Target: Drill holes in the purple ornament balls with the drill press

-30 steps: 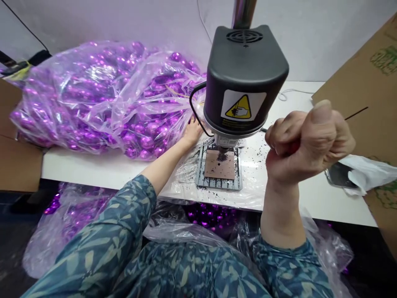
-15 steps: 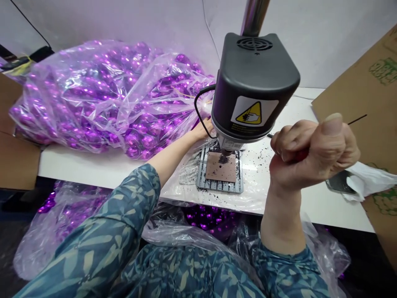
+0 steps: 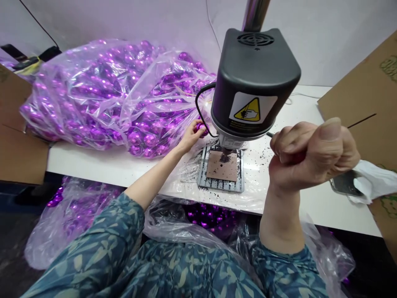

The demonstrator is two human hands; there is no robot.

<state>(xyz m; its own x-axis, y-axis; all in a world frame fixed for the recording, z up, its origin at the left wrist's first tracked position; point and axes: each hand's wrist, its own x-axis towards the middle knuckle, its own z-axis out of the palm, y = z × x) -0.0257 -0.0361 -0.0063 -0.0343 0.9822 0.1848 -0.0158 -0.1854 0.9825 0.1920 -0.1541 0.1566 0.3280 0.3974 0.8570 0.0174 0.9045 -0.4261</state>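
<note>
A shiny purple faceted ball [image 3: 200, 129] is pinched in the fingers of my left hand [image 3: 191, 135], at the mouth of the clear plastic bag [image 3: 130, 95] full of such balls. My right hand [image 3: 313, 155] is wrapped round the feed handle [image 3: 269, 134] of a black bench drill press [image 3: 257, 74]; its grip is mostly hidden by the fingers. Under the drill head, a square brown board [image 3: 221, 169] with a small dark hole lies on the slotted metal base plate [image 3: 203, 184]. Dark shavings are scattered over both.
Cardboard boxes stand at the left [image 3: 21, 136] and right [image 3: 366, 82] edges. A phone [image 3: 343, 182] and white tissue [image 3: 380, 180] lie on the white table [image 3: 89, 163] at right. More purple balls in plastic [image 3: 211, 217] sit below the table's front edge.
My left hand has come back from behind the drill head, toward the left and nearer me, with a purple ball now showing in its fingers. My right hand stays on the handle.
</note>
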